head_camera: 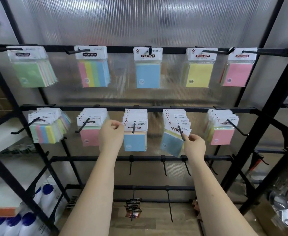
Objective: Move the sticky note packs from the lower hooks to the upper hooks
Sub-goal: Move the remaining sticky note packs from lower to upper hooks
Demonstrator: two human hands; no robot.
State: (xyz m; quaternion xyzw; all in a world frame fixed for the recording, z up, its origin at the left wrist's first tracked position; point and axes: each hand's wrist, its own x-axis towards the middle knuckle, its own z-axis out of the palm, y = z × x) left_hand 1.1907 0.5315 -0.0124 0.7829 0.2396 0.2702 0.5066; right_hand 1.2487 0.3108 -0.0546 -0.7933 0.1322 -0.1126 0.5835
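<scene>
Sticky note packs hang in two rows on a black rack. On the lower rail, a blue-fronted stack (134,142) hangs on the middle hook (133,128). My left hand (111,136) pinches the top left corner of its front pack's header card. To the right, a tilted blue pack (171,143) hangs at the front of another stack, and my right hand (194,145) pinches its header's lower right corner near the hook tip (182,134). On the upper rail hang single or few packs: green (31,74), striped (94,74), blue (148,74), yellow (199,74), pink (237,74).
More lower stacks hang at the left, striped (46,132) and pink (89,135), and at the far right, pink (222,136). Bare hooks (164,166) stick out from a third rail below. White bottles with blue caps (42,198) stand at the lower left.
</scene>
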